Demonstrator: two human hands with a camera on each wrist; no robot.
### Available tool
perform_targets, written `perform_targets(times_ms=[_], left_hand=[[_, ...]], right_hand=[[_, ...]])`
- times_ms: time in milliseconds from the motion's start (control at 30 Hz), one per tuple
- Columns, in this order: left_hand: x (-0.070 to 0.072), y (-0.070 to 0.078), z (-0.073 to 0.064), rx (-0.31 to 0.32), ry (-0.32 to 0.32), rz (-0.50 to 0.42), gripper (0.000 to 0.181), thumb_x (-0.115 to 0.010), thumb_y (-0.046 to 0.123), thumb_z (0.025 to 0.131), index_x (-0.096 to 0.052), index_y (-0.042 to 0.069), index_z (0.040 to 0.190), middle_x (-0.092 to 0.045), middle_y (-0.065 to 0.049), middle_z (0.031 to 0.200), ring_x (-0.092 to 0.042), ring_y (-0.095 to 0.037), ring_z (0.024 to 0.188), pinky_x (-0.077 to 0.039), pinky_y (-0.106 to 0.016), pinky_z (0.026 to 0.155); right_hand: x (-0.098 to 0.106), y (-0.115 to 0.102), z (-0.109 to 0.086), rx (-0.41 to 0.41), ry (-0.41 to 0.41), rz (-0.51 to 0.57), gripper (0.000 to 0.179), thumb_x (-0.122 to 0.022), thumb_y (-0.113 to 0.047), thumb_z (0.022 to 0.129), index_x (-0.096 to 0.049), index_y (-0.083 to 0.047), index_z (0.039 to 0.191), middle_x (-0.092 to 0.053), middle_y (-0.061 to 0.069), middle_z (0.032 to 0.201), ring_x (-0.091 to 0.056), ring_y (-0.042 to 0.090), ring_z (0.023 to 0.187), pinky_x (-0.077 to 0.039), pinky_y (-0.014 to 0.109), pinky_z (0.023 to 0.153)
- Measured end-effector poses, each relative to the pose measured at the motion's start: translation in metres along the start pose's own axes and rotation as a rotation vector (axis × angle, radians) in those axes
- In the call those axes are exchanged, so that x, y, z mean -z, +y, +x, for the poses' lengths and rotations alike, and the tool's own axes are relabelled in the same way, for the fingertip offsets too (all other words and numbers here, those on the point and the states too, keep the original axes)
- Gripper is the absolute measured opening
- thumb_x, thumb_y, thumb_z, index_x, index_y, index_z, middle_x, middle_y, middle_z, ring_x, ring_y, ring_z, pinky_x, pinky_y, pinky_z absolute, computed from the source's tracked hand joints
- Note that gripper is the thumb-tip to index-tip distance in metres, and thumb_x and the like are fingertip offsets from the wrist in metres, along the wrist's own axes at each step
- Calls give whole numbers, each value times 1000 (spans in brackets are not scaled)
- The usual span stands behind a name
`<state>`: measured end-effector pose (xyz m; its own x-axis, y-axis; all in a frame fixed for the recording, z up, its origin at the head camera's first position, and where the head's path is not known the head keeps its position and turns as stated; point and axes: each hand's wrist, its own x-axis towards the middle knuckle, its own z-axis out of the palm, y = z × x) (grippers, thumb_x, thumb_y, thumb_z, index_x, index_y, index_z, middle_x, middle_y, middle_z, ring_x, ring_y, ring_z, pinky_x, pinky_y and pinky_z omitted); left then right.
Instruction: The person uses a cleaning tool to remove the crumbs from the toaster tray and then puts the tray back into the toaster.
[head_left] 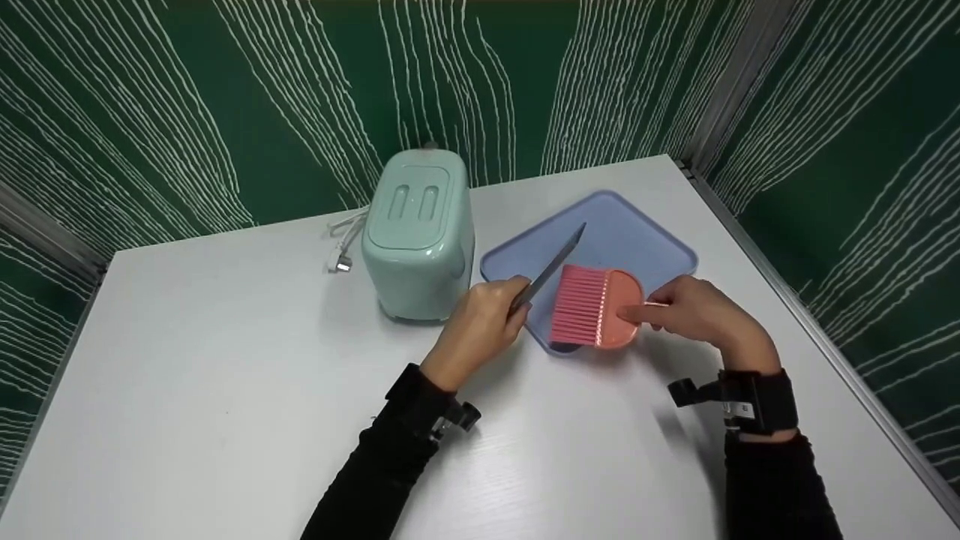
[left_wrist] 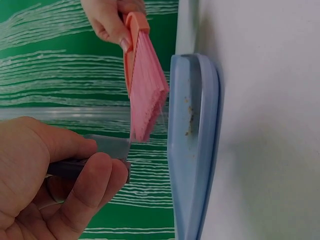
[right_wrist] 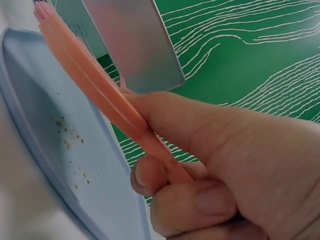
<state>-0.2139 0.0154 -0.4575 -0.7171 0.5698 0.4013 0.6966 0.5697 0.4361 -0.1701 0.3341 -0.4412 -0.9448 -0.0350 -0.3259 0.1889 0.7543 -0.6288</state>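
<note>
My left hand (head_left: 480,322) grips the dark handle of a cleaver (right_wrist: 137,45), whose broad metal blade is tilted over a blue tray (head_left: 637,232). From above the cleaver is seen nearly edge-on. In my right hand (head_left: 696,311) is a brush (head_left: 621,304) with an orange body and pink bristles, pinched by its narrow handle. The bristles point left towards the blade; whether they touch it I cannot tell. Yellow-brown crumbs (right_wrist: 70,135) lie in the tray, below both tools. The left wrist view shows the tray's raised rim (left_wrist: 212,100) close by.
A mint-green toaster (head_left: 416,225) with a lid on top stands left of the tray. Its white cord and plug (head_left: 341,259) lie behind it on the left. Green walls with white lines (head_left: 450,82) close off the back and sides of the white table (head_left: 225,390).
</note>
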Motion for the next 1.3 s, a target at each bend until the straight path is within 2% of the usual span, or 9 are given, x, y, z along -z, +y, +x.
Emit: perform_targets(times_ms=[167,367,433,567,800,900,1033,1133,1300], left_hand=[[0,-1,0,3,-6,1,8,-71,4,99,-67,7,93,-70,-4,79,-62,-14,71,-55,-30,59],[0,-2,0,4,-10,7,7,-71,5,100,-67,7,94,-69,-4,79,-61,-13,71,-55,-31,59],[0,-2,0,5,-13,6,8,-71,5,100,-66,7,94,-69,-4,79,-62,-13,72,-55,-31,59],[0,-1,0,4,-13,-2,8,-71,5,100,-66,7,94,-70,-4,79,-63,-14,72,-55,-31,59],[1,-1,1,4,-7,2,8,-70,5,99,-67,7,93,-73,-5,80,-69,-18,72,-59,-32,60],[1,-1,1,8,-5,-1,7,-71,5,99,-68,7,93,-74,-5,81,-71,-18,72,-60,-32,61],[1,-1,1,12,4,-10,6,-70,4,99,-69,7,94,-75,-6,82,-71,-17,73,-61,-31,61],[1,-1,1,13,12,-7,5,-70,4,99,-69,7,95,-74,-6,81,-67,-15,72,-59,-31,60],[1,-2,1,17,20,5,4,-71,5,99,-69,7,96,-73,-5,81,-65,-14,72,-57,-31,60]], right_hand=[[6,1,-3,-19,58,-13,57,-76,-65,92,-59,-18,64,-53,-7,65,-47,16,68,-37,30,58],[8,0,-3,6,137,-51,57,-74,-65,93,-71,-12,74,-61,-5,71,-53,17,72,-42,30,60],[6,0,-3,15,146,-53,58,-74,-66,93,-71,-11,75,-62,-3,74,-53,19,74,-43,31,62],[2,-2,-1,19,129,-26,55,-76,-64,93,-70,-11,78,-64,-1,79,-54,20,79,-43,32,66],[-4,-5,1,34,52,-40,55,-76,-63,93,-72,-12,74,-55,-7,67,-49,17,73,-37,30,61],[-5,-5,0,52,21,-48,55,-77,-61,93,-63,-15,66,-43,-9,62,-41,13,66,-30,28,57],[-6,-4,0,62,-10,-59,60,-77,-60,93,-46,-21,60,-35,-10,60,-32,11,60,-23,28,54],[-4,-3,1,56,-24,-64,59,-77,-61,92,-47,-22,60,-38,-9,60,-34,11,61,-25,29,54],[0,-1,-1,39,11,-42,54,-77,-59,94,-60,-17,65,-49,-6,66,-45,15,68,-34,29,58]])
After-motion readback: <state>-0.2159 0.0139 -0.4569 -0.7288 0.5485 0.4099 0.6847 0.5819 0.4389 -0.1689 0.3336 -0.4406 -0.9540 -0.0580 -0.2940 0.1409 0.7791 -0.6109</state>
